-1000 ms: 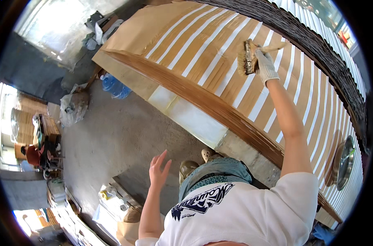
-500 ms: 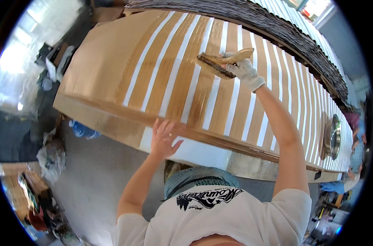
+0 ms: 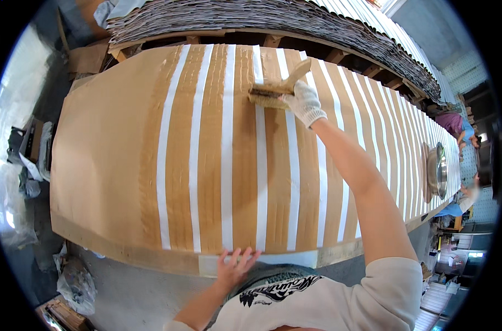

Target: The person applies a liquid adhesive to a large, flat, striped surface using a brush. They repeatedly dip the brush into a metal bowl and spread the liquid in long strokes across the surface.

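My right hand (image 3: 305,103), in a white knit glove, is closed around a wide brush (image 3: 270,91) with a pale wooden handle. Its bristles meet the brown paper sheets (image 3: 104,149) toward their far side, around a white strip (image 3: 227,149). Several such strips run across the stack from far to near. The brown between them looks darker and glossy in places. Bare and with fingers apart, my left hand (image 3: 237,267) rests its fingertips at the stack's near edge, above a white panel (image 3: 295,259).
Behind the sheets lies a tall stack of dark-edged corrugated sheets (image 3: 223,19) on wooden supports. A round metal bowl (image 3: 439,171) stands at the right end. Clear plastic bags (image 3: 77,284) lie on the floor at left. Another person (image 3: 463,207) is at the far right.
My view has shifted, so the stack shows lower and squarer. The brush has moved toward the far edge and turned more level. My left hand stays by the near edge.
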`<action>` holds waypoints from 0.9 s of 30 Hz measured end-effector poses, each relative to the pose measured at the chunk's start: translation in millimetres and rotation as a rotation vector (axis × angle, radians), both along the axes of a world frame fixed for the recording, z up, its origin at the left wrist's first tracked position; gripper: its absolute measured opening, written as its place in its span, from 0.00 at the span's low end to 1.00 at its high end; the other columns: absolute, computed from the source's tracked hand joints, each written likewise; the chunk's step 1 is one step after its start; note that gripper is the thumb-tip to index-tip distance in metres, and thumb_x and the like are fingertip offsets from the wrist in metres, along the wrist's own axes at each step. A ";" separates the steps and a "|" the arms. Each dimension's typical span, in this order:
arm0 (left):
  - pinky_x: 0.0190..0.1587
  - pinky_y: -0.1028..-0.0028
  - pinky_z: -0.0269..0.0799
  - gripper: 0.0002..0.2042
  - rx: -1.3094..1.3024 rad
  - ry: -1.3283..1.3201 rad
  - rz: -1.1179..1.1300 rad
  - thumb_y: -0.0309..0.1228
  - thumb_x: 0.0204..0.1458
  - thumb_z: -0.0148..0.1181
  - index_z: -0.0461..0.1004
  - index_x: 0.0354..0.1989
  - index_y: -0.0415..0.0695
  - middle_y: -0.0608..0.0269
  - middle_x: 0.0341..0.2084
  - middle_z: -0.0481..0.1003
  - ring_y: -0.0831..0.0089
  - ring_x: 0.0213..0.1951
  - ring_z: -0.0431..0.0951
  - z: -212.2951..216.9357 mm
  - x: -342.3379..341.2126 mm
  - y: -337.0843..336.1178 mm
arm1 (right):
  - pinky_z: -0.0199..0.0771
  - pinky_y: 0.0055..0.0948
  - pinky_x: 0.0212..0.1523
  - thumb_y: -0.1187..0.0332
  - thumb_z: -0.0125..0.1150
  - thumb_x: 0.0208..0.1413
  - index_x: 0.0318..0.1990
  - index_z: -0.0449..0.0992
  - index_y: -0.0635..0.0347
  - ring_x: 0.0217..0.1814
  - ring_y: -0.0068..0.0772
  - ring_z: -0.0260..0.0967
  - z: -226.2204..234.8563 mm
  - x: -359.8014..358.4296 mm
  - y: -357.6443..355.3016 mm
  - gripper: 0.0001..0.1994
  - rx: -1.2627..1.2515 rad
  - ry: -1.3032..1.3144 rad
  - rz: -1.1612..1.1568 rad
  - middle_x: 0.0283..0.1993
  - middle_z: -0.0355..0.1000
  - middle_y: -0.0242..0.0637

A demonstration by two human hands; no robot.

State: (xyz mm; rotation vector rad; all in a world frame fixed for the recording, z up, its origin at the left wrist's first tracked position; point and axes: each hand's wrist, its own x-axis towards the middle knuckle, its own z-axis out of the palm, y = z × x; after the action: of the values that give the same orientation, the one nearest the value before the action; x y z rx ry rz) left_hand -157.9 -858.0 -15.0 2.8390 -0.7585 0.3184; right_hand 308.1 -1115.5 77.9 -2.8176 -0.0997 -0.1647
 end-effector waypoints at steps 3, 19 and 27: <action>0.59 0.58 0.60 0.24 -0.018 -0.029 -0.018 0.43 0.53 0.62 0.74 0.61 0.73 0.78 0.59 0.67 0.73 0.60 0.63 -11.3 0.1 4.9 | 0.73 0.39 0.53 0.57 0.74 0.50 0.48 0.78 0.61 0.51 0.50 0.75 -22.0 73.0 -5.1 0.23 0.044 -0.162 0.047 0.45 0.78 0.48; 0.57 0.57 0.58 0.21 0.034 0.098 0.009 0.41 0.51 0.63 0.76 0.55 0.79 0.85 0.47 0.70 0.81 0.46 0.71 -7.3 8.7 -2.5 | 0.76 0.41 0.49 0.51 0.60 0.61 0.52 0.79 0.47 0.44 0.50 0.76 -26.1 155.4 -7.5 0.17 0.128 -0.163 0.094 0.39 0.79 0.43; 0.65 0.50 0.53 0.30 0.029 0.097 0.022 0.33 0.46 0.63 0.73 0.60 0.76 0.76 0.61 0.62 0.68 0.63 0.59 -16.5 -7.3 -4.7 | 0.78 0.28 0.42 0.62 0.57 0.65 0.46 0.79 0.40 0.40 0.29 0.75 24.7 -129.8 4.9 0.06 0.053 -0.212 0.705 0.40 0.76 0.29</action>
State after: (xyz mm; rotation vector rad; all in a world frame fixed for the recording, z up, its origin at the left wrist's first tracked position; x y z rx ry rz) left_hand -165.3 -862.7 -31.5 2.8682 -0.7182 0.1721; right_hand 178.3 -1110.6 102.6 -2.5212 -1.0873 -0.2869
